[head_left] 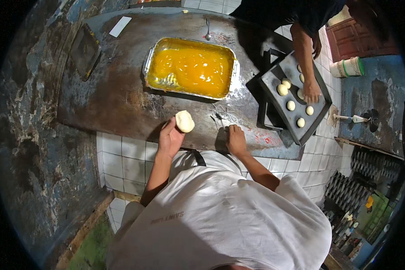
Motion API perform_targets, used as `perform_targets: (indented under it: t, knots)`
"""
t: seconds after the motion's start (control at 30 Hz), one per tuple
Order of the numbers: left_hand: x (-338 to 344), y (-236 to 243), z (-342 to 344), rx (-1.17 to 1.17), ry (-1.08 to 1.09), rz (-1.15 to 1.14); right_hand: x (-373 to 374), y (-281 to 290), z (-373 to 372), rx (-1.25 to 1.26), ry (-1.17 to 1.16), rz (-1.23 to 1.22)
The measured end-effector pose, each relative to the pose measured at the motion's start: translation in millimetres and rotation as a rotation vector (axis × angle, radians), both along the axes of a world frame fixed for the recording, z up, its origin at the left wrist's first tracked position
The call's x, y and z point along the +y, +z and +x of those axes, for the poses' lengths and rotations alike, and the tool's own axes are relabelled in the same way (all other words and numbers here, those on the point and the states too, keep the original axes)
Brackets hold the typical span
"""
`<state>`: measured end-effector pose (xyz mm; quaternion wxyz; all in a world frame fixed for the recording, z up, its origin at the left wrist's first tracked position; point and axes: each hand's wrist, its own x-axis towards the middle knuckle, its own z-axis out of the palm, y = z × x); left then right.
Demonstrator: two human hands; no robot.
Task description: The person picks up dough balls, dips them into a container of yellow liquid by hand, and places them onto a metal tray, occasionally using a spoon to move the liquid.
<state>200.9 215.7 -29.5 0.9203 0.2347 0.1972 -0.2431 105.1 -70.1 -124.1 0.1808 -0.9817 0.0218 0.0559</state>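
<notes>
My left hand point(168, 140) holds a round, pale piece of dough point(185, 121) above the table's near edge, fingers and thumb closed about its side. To the right, my right hand point(236, 141) is low over the same edge with its fingers curled; whatever they may hold is hidden. Beyond both hands stands a rectangular metal pan point(233, 72) with a glossy yellow-orange filling point(184, 67). A dark, thin shape, perhaps a shadow, lies left of my right hand.
At the right, another person's hand point(311, 90) reaches onto a dark baking tray point(274, 76) bearing several dough balls point(291, 105). A spoon point(208, 35) lies behind the pan. A white card point(120, 26) and a dark, worn tray point(84, 51) are at the left.
</notes>
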Motion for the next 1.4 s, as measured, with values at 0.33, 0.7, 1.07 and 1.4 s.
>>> perform_targets:
  t: [0.33,0.7,1.07,1.4]
  knots:
    - [75,-13,44,0.021,0.092,-0.029,59,72,202,0.004,0.266,-0.243]
    - [100,-25,38,0.044,0.201,0.089,54,74,207,0.162,0.281,-0.193]
    - [10,-6,24,0.021,0.166,0.117,1,122,126,0.550,-0.151,1.246]
    - [-129,41,-44,0.044,0.006,0.063,-2,22,-18,0.170,-0.321,1.564]
